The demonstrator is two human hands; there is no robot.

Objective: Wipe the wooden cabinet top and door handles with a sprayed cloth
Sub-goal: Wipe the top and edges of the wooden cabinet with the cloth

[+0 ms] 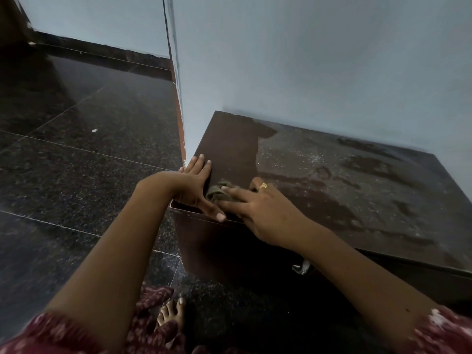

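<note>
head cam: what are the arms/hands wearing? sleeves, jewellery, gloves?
No gloves: both hands are bare. The right hand carries a gold ring with a raised ornamental top on one of its fingers. The left hand shows no jewellery. Forearms are uncovered; dark red sleeves with a pale printed pattern start near the elbows, at the bottom corners of the head view.

A: What lies around the wall corner [178, 98]?

B: To its left, a dark speckled stone floor [84, 154] with thin pale joint lines, polished enough to reflect. A small white fleck [94, 130] sits on it, well left of the corner's base.

A: And the walls?

B: Pale blue-grey wall [319, 60] to the corner's right; a second face recedes left, with a dark skirting band [102, 51] along its foot.

A: Anything nearer?

B: Well below the corner, a bare foot [171, 312] on the floor, touching maroon patterned fabric [150, 302].
</note>
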